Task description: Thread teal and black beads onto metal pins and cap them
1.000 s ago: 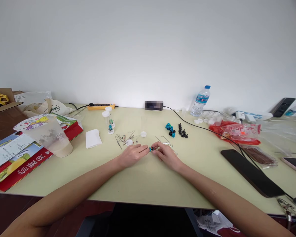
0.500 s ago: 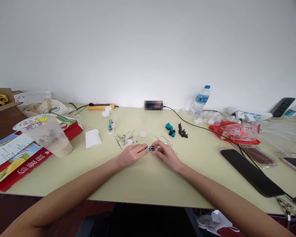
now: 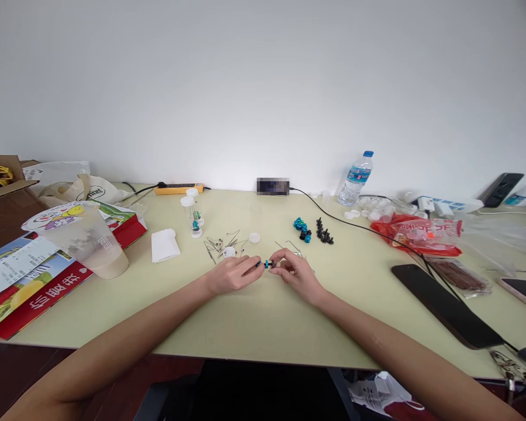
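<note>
My left hand [image 3: 233,275] is closed, its thumb and fingertips pinching the left end of a small blue and black part [image 3: 267,264]. Opposite it, my right hand [image 3: 298,276] grips the dark right end of that part between thumb and fingers. Thin metal pieces with small beads [image 3: 232,241] lie behind my left hand, around a round white cap. Thin metal rods [image 3: 294,245] lie behind my right hand. Farther back are a pile of blue pieces [image 3: 302,229] and several black pieces [image 3: 324,233]. A white cap [image 3: 255,238] is at the middle.
Clear tubes with white caps [image 3: 196,222] stand left of centre, near a folded white paper [image 3: 165,245]. A drink cup [image 3: 100,245] leans at the left. Toward the right are a water bottle [image 3: 356,180], a red bag [image 3: 421,233] and a black phone-like slab [image 3: 447,305].
The fingers of my left hand have shifted slightly around the small part, and a dark piece at its fingertips looks differently turned. My right hand has barely moved.
</note>
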